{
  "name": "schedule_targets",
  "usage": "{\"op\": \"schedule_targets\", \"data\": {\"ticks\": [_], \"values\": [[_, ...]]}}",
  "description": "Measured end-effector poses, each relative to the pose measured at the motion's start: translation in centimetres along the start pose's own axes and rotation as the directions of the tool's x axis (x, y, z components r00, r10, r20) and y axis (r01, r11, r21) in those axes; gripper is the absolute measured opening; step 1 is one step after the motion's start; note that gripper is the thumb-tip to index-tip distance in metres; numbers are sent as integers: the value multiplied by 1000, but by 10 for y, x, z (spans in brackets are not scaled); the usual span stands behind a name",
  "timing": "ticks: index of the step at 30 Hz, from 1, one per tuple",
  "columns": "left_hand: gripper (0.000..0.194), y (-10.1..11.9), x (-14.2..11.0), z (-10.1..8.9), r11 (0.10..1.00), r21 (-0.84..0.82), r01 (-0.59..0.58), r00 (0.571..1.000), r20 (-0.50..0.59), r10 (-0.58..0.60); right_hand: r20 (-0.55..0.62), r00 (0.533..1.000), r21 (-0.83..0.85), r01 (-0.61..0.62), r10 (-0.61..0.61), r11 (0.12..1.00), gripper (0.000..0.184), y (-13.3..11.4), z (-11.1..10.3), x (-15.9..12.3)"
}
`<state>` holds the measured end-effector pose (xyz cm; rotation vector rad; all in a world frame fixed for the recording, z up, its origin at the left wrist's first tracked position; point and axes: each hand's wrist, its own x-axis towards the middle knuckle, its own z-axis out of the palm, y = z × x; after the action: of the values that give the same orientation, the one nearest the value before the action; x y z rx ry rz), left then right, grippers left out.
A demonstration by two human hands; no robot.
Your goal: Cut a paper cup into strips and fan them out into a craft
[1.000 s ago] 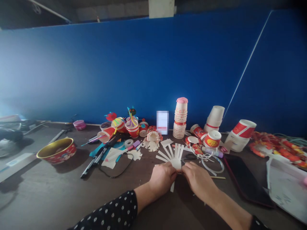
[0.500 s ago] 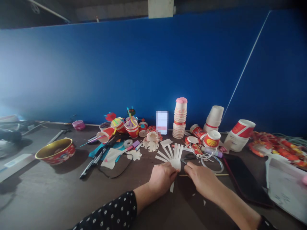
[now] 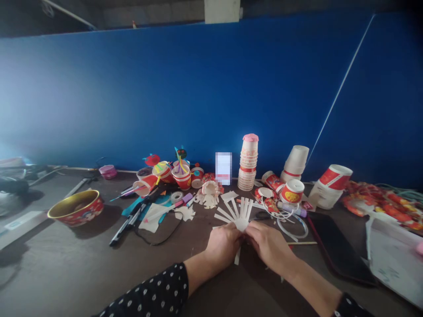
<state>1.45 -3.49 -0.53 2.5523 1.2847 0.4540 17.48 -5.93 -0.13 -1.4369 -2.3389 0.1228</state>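
Observation:
A white paper cup cut into splayed strips (image 3: pixel 238 213) lies on the dark table (image 3: pixel 76 268) in front of me. My left hand (image 3: pixel 224 245) is closed on its left side, fingers pinched at the cup's base. From the right, my right hand (image 3: pixel 268 245) grips the same base. Both hands meet at the middle, and the strips fan away from me. One loose strip (image 3: pixel 237 256) hangs down between my hands.
Behind stand a stack of paper cups (image 3: pixel 248 164), loose red-and-white cups (image 3: pixel 292 191), decorated cups with straws (image 3: pixel 181 172), a roll of tape (image 3: pixel 177 197) and pens (image 3: pixel 127 223). A red and gold bowl (image 3: pixel 76 207) sits left, a dark phone (image 3: pixel 333 245) right. A blue wall backs the table.
My right hand drew back to the right half a second ago and has now returned to the cup base beside my left hand. The left hand has stayed put.

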Motion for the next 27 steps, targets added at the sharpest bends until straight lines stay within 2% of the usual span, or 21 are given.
{"op": "schedule_targets", "data": {"ticks": [5,11,18,27], "values": [[21,0,0,1,1000,-20,21,1000,-8,-21,-15,1000,88,-3,4,996,18,3,1,-1],[21,-2,2,4,998,35,45,999,-14,-45,2,1000,212,-17,17,977,21,2,0,2],[20,3,4,1,994,51,98,995,21,-99,5,999,202,-51,51,978,19,1,-1,4],[19,0,3,4,998,43,45,999,3,-45,20,994,128,-110,108,986,18,1,0,2]]}}
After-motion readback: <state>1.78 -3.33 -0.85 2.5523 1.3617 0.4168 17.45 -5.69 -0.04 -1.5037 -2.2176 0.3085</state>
